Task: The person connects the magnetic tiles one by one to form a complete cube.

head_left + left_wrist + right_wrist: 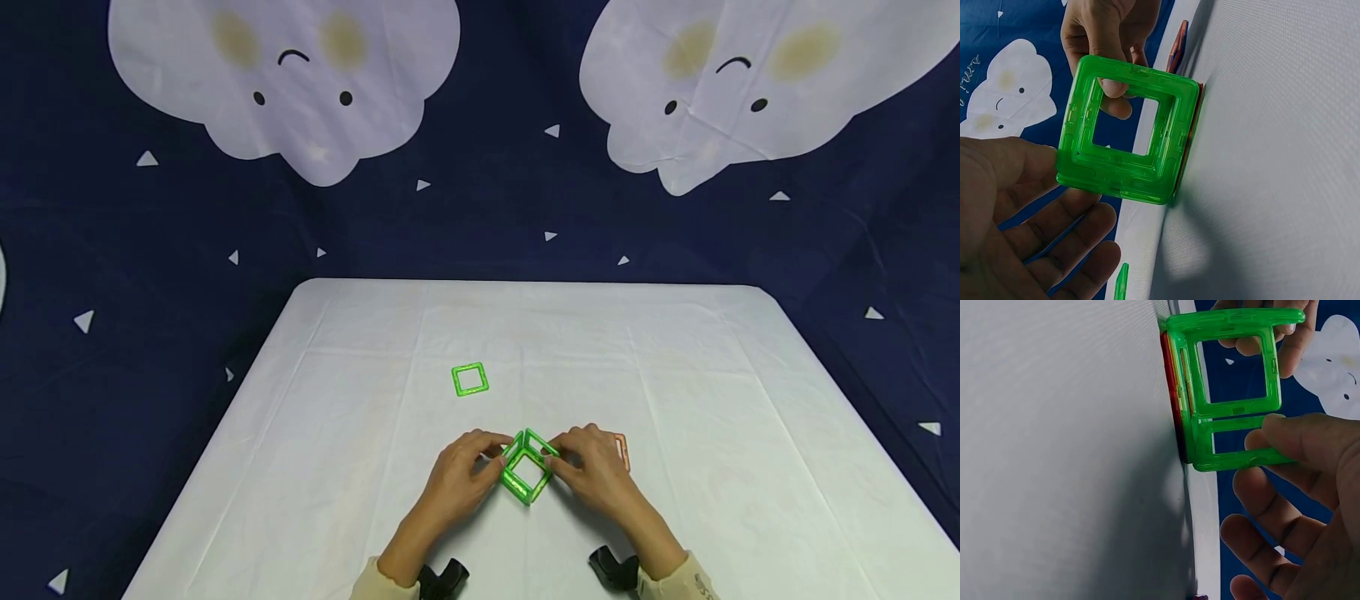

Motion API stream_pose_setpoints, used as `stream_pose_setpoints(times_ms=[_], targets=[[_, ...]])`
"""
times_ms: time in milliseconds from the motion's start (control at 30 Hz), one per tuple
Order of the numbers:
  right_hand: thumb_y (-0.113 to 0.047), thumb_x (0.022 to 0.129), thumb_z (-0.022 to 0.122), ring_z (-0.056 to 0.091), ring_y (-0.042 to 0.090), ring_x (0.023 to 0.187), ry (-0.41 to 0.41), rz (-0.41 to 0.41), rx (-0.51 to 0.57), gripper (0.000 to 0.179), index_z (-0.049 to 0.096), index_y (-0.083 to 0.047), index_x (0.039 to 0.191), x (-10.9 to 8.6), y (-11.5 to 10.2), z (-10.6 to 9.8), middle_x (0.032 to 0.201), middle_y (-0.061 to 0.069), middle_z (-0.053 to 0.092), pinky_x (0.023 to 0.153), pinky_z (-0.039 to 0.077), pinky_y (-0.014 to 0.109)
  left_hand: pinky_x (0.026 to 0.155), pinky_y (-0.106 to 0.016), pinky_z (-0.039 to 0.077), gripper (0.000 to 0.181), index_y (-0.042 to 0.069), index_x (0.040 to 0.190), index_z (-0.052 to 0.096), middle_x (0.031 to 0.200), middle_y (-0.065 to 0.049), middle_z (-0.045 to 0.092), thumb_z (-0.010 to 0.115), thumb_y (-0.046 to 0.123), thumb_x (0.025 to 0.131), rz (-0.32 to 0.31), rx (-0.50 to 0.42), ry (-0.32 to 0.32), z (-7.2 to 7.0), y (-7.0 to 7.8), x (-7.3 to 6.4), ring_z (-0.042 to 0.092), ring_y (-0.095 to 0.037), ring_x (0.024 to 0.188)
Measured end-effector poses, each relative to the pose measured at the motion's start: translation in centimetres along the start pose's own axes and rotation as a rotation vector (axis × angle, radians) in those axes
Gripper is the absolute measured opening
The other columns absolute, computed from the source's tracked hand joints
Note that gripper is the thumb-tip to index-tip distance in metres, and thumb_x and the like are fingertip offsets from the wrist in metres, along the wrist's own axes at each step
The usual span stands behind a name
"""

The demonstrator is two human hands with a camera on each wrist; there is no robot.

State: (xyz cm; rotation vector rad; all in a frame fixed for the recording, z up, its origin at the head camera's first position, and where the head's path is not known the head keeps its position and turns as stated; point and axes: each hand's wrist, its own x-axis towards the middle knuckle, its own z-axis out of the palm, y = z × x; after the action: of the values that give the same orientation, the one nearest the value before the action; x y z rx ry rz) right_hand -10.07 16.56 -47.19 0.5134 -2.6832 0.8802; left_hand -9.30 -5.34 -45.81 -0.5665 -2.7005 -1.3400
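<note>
Several green see-through magnetic tiles, square frames, stand joined as a small box close to the white tabletop. A red edge runs along its underside in the right wrist view. My left hand pinches the box's left side between thumb and index finger, its other fingers spread loosely. On the right side, my right hand pinches a green wall tile with thumb and fingertips. An orange square tile lies just beyond the right hand, partly hidden by it.
One loose green square tile lies flat farther back, left of the box. The white-covered table ends at a dark blue cloth with clouds and triangles. Black wrist mounts sit beneath both wrists.
</note>
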Motion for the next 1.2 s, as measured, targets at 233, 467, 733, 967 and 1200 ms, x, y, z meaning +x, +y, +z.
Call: stream_pose_setpoints(times_ms=[233, 467, 733, 967, 1200], targets=[[-0.018, 0.072, 0.079, 0.047, 0.007, 0.069, -0.01, -0.003, 0.011, 0.01, 0.073, -0.021, 0.08, 0.03, 0.07, 0.1, 0.068, -0.019, 0.056, 0.07, 0.034, 0.028, 0.077, -0.025, 0.051, 0.021, 0.017, 0.108, 0.069, 0.092, 0.005, 0.067, 0.064, 0.016, 0.087, 0.006, -0.001, -0.002, -0.06, -0.02, -0.09, 0.062, -0.009, 0.088], [-0.019, 0.072, 0.079, 0.046, 0.007, 0.068, -0.003, -0.013, 0.0, 0.01, 0.073, -0.022, 0.08, 0.06, 0.0, 0.18, 0.068, -0.019, 0.057, 0.07, 0.033, 0.028, 0.078, -0.025, 0.051, 0.022, 0.016, 0.109, 0.068, 0.092, 0.004, 0.068, 0.063, 0.016, 0.088, 0.008, 0.0, -0.004, -0.05, 0.01, -0.09, 0.062, -0.011, 0.089], [-0.019, 0.072, 0.079, 0.044, 0.005, 0.069, 0.0, -0.014, -0.017, 0.01, 0.073, -0.022, 0.08, 0.18, -0.08, 0.21, 0.068, -0.018, 0.057, 0.071, 0.033, 0.029, 0.077, -0.025, 0.05, 0.021, 0.017, 0.109, 0.068, 0.091, 0.004, 0.068, 0.063, 0.017, 0.088, 0.01, 0.002, -0.002, -0.09, 0.07, -0.08, 0.062, -0.01, 0.088], [-0.019, 0.073, 0.078, 0.046, 0.005, 0.071, -0.011, -0.007, -0.024, 0.01, 0.073, -0.022, 0.081, 0.29, -0.08, 0.18, 0.07, -0.017, 0.059, 0.074, 0.036, 0.032, 0.076, -0.024, 0.05, 0.022, 0.016, 0.109, 0.068, 0.091, 0.004, 0.068, 0.063, 0.016, 0.088, 0.012, 0.001, -0.005, -0.11, 0.15, -0.1, 0.062, -0.01, 0.087], [-0.019, 0.073, 0.078, 0.046, 0.005, 0.071, -0.013, -0.016, -0.047, 0.011, 0.074, -0.022, 0.082, 0.41, 0.06, 0.18, 0.07, -0.016, 0.058, 0.074, 0.037, 0.033, 0.075, -0.025, 0.049, 0.022, 0.014, 0.108, 0.068, 0.088, 0.003, 0.068, 0.064, 0.014, 0.087, 0.023, 0.004, -0.002, 0.0, 0.12, -0.21, 0.062, -0.012, 0.085]])
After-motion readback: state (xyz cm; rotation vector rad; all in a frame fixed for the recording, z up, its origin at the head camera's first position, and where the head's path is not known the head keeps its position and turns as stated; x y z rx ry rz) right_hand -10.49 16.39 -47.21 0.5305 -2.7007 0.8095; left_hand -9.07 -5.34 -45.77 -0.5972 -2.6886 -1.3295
